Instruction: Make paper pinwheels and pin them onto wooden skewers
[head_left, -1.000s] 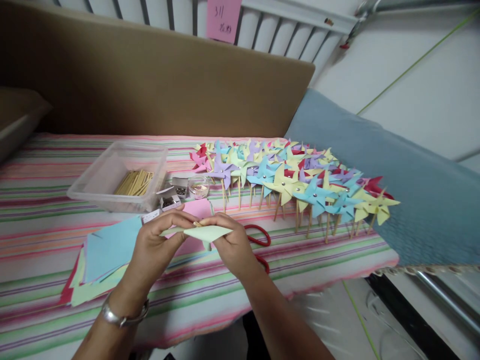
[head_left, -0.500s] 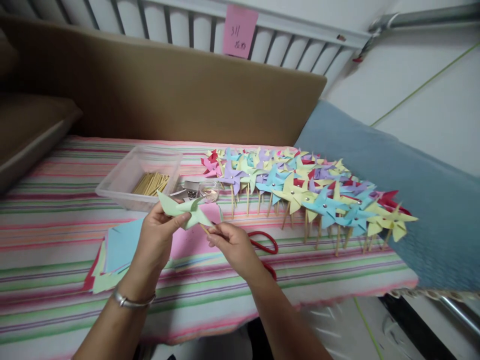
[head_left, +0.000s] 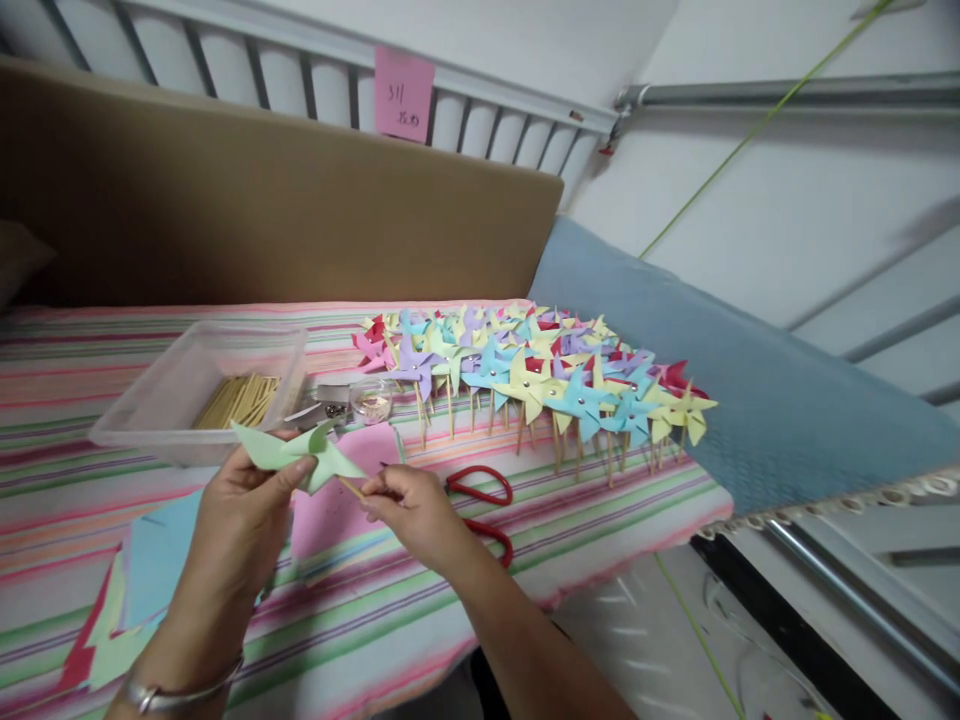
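Note:
A pale green paper pinwheel (head_left: 326, 462) is held up between my two hands above the table. My left hand (head_left: 251, 495) pinches its paper blades from the left. The fingers of my right hand (head_left: 409, 508) are closed on the thin wooden stick (head_left: 350, 487) below the blades. Beneath the pinwheel lies pink paper (head_left: 330, 525). Red-handled scissors (head_left: 480, 487) rest just right of my right hand, their blades hidden. Near my left forearm are loose sheets of coloured paper (head_left: 157, 560).
A clear plastic box (head_left: 120, 432) holds wooden sticks (head_left: 238, 400). Beside it sit a small box of metal bits (head_left: 335, 410) and a round clear container (head_left: 373, 402). Many finished pinwheels (head_left: 525, 385) stand at the right. Cardboard (head_left: 285, 220) backs the striped cloth (head_left: 315, 620).
The camera has turned to the right, so the scene sits further left in view. Both hands keep hold of the green pinwheel, with little change in grip.

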